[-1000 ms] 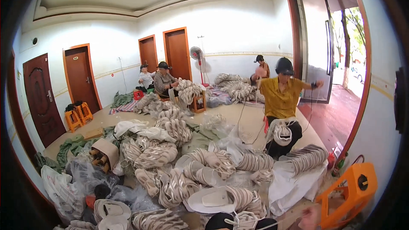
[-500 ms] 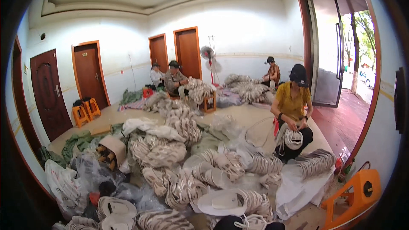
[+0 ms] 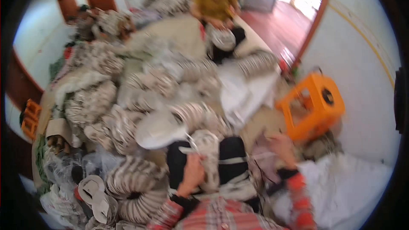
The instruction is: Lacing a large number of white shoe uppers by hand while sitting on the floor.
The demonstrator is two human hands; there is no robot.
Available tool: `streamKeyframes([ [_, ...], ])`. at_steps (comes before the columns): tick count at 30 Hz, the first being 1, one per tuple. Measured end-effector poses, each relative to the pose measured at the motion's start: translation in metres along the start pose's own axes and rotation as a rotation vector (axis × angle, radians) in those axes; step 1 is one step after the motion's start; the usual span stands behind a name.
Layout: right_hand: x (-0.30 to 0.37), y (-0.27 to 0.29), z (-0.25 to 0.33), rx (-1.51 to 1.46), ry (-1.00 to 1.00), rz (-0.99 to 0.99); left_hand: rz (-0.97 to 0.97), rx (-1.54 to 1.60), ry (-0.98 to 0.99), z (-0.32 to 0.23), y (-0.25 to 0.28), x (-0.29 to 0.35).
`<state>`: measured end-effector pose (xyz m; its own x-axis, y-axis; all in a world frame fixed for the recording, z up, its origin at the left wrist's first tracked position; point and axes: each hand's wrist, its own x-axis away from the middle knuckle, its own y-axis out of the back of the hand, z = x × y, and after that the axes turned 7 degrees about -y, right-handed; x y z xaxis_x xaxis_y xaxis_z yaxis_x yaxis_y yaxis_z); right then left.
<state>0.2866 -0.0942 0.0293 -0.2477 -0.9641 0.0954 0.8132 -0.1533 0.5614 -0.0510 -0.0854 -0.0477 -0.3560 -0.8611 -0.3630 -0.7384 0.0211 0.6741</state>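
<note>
A pale beige shoe upper (image 3: 207, 157) with a white lace lies on my lap between my dark-trousered knees. My left hand (image 3: 194, 173) is closed at its left edge, and a white strip (image 3: 185, 149) shows just above the fingers. My right hand (image 3: 282, 148) is raised apart from the upper, to the right of my knee, its fingers smeared by motion. Whether it pinches anything is not clear. Beyond my left knee lies a stack of shoe uppers (image 3: 189, 117) with a broad pale piece (image 3: 157, 134) at its left end.
An orange plastic stool (image 3: 313, 106) stands to the right, near a white sack (image 3: 336, 187). Shoe-upper bundles (image 3: 136, 179) and clear plastic bags (image 3: 64, 166) crowd the left. A co-worker in a yellow top (image 3: 215, 6) sits ahead, beside the open doorway (image 3: 281, 30).
My view has tipped down and turned right. My hands, forearms and lap have come into the picture, and the stool appears closer to the middle.
</note>
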Motion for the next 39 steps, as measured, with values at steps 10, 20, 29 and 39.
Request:
streamKeyframes([
  [10,0.047,-0.138,0.005,0.629,0.448,0.022,0.533,-0.13,0.257,-0.051,-0.014,-0.026],
  [20,0.024,-0.154,0.019,0.637,0.544,0.071,0.639,0.503,0.326,-0.004,-0.011,-0.025],
  [29,0.047,-0.137,0.017,0.733,0.537,0.106,0.923,0.776,0.433,0.031,-0.04,-0.01],
  [39,0.05,-0.169,0.024,0.615,0.33,0.013,0.811,0.848,-0.142,0.027,-0.011,-0.04],
])
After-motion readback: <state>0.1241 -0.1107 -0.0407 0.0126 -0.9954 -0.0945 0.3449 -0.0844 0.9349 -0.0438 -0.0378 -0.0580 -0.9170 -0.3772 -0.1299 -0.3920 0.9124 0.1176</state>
